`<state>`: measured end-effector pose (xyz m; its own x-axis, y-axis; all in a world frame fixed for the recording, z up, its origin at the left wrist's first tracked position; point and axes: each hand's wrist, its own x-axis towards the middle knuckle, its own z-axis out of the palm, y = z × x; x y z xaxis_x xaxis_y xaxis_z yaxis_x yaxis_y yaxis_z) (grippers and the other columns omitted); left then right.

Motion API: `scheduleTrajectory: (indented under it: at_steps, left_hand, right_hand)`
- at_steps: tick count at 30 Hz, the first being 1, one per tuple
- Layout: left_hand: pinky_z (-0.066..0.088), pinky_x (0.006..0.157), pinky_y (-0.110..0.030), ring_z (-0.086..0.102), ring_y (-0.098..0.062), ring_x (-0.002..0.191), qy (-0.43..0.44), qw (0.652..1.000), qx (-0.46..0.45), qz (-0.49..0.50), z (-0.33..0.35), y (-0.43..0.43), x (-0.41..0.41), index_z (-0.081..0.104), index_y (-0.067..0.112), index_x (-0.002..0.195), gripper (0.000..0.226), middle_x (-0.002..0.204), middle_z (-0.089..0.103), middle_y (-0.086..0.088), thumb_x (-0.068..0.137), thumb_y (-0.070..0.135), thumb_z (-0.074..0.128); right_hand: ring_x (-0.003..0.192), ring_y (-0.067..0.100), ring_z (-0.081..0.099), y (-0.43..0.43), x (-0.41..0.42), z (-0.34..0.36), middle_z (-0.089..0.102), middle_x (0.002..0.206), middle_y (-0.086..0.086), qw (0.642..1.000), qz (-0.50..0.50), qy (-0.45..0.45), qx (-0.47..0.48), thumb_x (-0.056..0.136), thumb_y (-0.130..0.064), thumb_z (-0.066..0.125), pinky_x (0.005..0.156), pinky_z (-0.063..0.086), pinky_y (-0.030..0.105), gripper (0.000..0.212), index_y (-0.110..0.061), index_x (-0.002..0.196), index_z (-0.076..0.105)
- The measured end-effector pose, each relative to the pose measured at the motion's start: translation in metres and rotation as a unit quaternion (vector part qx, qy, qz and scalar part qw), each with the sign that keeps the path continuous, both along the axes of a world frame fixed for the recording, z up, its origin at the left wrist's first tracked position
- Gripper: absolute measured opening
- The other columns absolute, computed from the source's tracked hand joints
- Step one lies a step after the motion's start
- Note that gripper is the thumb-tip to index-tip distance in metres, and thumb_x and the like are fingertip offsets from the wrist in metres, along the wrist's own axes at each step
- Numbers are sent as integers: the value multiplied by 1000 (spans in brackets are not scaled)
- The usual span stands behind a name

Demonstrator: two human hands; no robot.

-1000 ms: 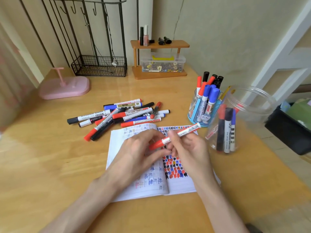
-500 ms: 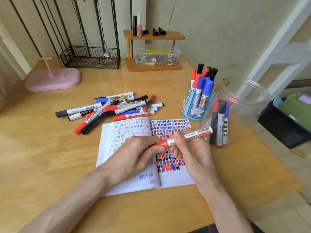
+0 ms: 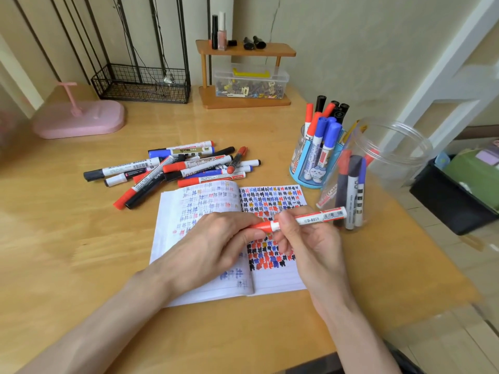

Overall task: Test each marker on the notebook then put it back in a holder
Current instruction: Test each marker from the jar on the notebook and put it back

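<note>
Two hands on one red marker (image 3: pixel 310 219), held over the open notebook (image 3: pixel 275 279) toward the tabletop's front edge. The left hand (image 3: pixel 213 238) pinches the red cap and the right hand (image 3: pixel 313 247) wraps the white barrel. Looks like cap work, and the next move needs a straight pull or push along the barrel.

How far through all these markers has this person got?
Roughly partway. Done: the notebook has its right page crowded with test marks, and markers stand in the blue holder and the clear jar. In hand: a red marker, the left hand pinching its cap end, the right hand gripping the barrel, above the notebook. Left: a pile of markers lies on the table behind the notebook.
</note>
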<state>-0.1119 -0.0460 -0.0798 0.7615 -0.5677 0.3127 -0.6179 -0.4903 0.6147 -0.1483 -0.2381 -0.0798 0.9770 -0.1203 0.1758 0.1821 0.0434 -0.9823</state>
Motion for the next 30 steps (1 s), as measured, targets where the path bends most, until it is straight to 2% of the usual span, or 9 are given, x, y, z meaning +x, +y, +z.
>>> scheduleTrajectory:
  at_steps: [3,7,11,13,16,18,22,24,30]
  left_hand:
    - [40,59,-24,50,-15,63,32,999,-12,-11,3,-2,1,64,19,92,31,71,56,7,109,39,46]
    - [41,58,-30,48,-16,61,92,995,-19,-46,8,0,1,67,19,96,29,70,58,6,109,36,49]
    - [42,59,-29,51,-16,63,135,989,-27,-60,13,4,-1,69,21,98,26,74,62,4,108,36,50]
    - [46,65,-34,57,-18,70,77,996,-9,-33,10,0,-3,69,22,106,28,81,65,3,110,40,48]
    - [44,76,-22,57,-11,85,-103,993,56,15,5,-9,-9,64,19,123,36,100,66,8,110,45,42]
    - [39,74,-20,53,-13,81,-163,984,69,26,4,-12,-11,65,15,120,42,96,64,6,106,50,47]
    - [48,66,-36,53,-23,69,-210,972,95,44,4,-18,-11,64,12,104,41,84,59,2,112,43,38]
    - [48,66,-39,52,-25,68,-191,976,99,30,6,-20,-11,62,12,101,42,83,58,1,113,41,34]
    - [37,63,-20,48,-10,66,-34,999,17,-30,11,-15,-9,61,18,98,34,77,54,13,111,42,41]
  right_hand:
    - [63,15,59,-4,-2,1,66,69,6,1000,6,-11,1,96,-25,66,61,50,24,19,-7,91,70]
    - [68,13,60,-9,-7,2,66,72,2,999,35,-19,-19,98,-23,64,66,51,24,17,-7,95,69]
    - [70,12,63,-10,-12,1,67,73,-1,999,34,-16,-26,96,-35,67,68,52,24,18,-18,93,71]
    - [68,12,61,-8,-11,2,67,72,0,1000,18,-16,-20,97,-31,67,66,51,24,18,-14,94,71]
    - [62,11,57,-5,-8,1,65,68,4,1000,-17,-12,-9,96,-27,65,61,48,23,20,-9,91,70]
    - [60,11,55,-3,-8,1,62,66,7,999,-28,-12,-11,96,-29,66,58,46,23,20,-11,86,69]
    - [56,15,53,-3,-10,-1,59,62,9,1000,-26,-12,-10,95,-29,69,54,43,23,18,-17,82,70]
    - [55,18,53,-4,-10,-1,59,62,11,999,-26,-13,-22,98,-27,67,54,44,25,22,-17,78,69]
    - [59,17,56,-6,-12,1,62,64,7,999,-5,-18,-27,100,-26,65,58,47,25,17,-21,84,69]
